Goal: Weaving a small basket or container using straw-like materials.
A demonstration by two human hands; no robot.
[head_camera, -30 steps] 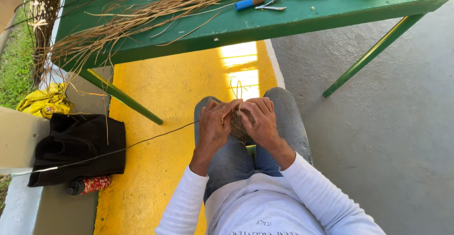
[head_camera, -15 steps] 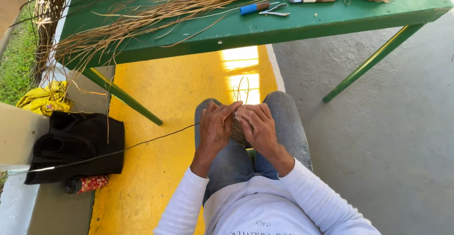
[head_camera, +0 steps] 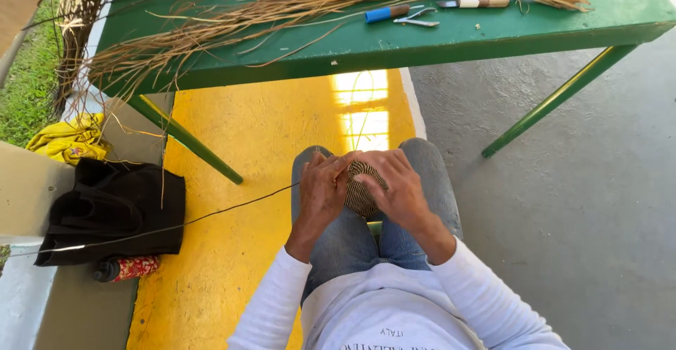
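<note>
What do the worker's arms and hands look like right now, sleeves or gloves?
Both arms wear long white sleeves ending at the wrists. The left hand and right hand are bare: no gloves, and no rings or watch that I can make out.

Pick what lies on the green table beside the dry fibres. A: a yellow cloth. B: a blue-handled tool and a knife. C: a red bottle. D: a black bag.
B: the blue-handled tool and the knife lie on the green table by the fibres; the bag, bottle and cloth are down at the left.
</note>
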